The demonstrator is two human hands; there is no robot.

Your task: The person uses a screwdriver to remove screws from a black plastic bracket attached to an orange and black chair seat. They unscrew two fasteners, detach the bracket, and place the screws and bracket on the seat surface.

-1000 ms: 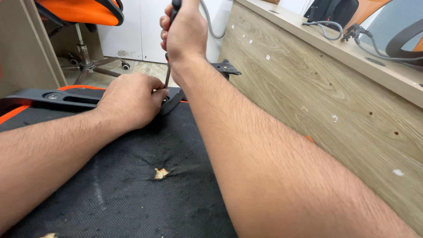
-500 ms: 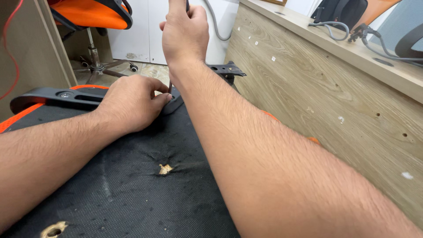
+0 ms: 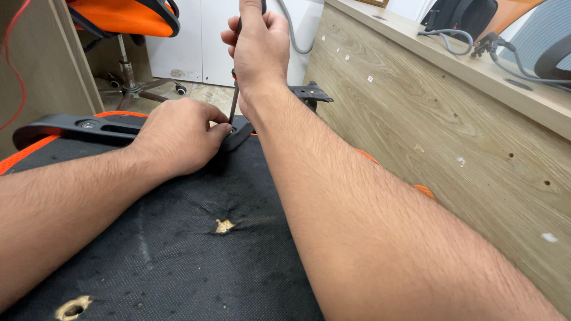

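screwdriver (image 3: pixel 234 104): I see it upright, thin shaft running down from the right fist to the black bracket; handle mostly hidden in the fist, top cut by the frame edge.
tip: lands on the bracket right beside the left fingertips; I can't make out the screw itself.
right hand (image 3: pixel 257 50): clenched around the screwdriver handle, thumb up along it, forearm crossing the frame from bottom right.
left hand (image 3: pixel 178 134): palm down on the bracket, fingers curled and pinched at the shaft's base; I can't tell if they grip a small part or just steady the tip.
bracket (image 3: pixel 77 126): black plastic arm, lying flat across the far edge of the seat, bolt hole visible near its left end; right end disappears under the left hand.
seat (image 3: pixel 196 261): upturned, black fabric underside, orange trim at the edges, a few torn holes showing tan foam; both forearms rest over it.
plate (image 3: pixel 309 93): black metal piece just behind the right wrist, past the seat's far edge.
desk panel (image 3: pixel 452 119): wood grain, just right of the seat, grey cables on top.
chair (image 3: pixel 125 24): orange one, upper left, well apart, on a wheeled base.
cabinet (image 3: pixel 196 35): white, behind the hands.
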